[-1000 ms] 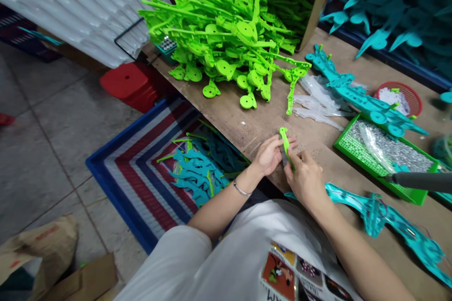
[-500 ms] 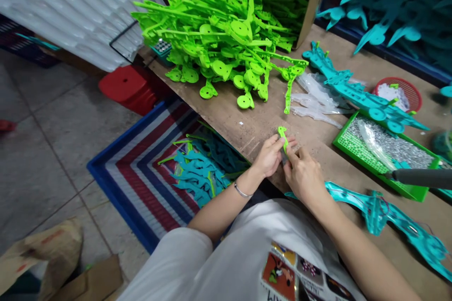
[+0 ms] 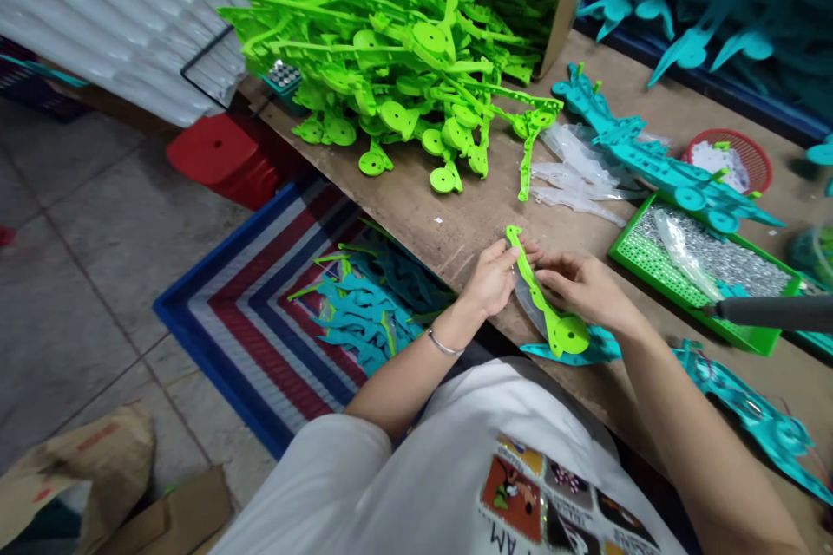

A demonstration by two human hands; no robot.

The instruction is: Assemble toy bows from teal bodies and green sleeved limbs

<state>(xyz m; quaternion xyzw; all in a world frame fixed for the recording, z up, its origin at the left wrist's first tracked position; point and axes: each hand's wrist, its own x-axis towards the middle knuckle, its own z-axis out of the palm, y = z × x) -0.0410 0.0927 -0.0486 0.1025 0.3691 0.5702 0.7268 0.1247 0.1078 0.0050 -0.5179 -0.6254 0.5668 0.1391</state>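
Observation:
My left hand (image 3: 493, 279) is closed, pinching a long lime-green plastic part (image 3: 540, 299) near its narrow upper end. The part slants down to the right and ends in a round disc near the table's front edge. A translucent clear plastic piece (image 3: 528, 305) lies along its left side, partly covered by it. My right hand (image 3: 586, 284) has its fingers curled at the green part's right edge, with thumb and fingertips against it. Behind the disc, a teal plastic part (image 3: 602, 347) lies on the table, partly hidden by my right forearm.
Lime-green parts (image 3: 390, 61) are heaped at the table's back left. Clear pieces (image 3: 576, 165) lie beside a teal assembly (image 3: 651, 156). A green tray (image 3: 690, 295) holds small metal pieces, with a dark rod-shaped tool (image 3: 774, 312) over it. A red basket (image 3: 761, 160) stands behind.
The green part has turned, so its long body and disc end now show. My right hand has shifted right and no longer covers it. The view has moved slightly.

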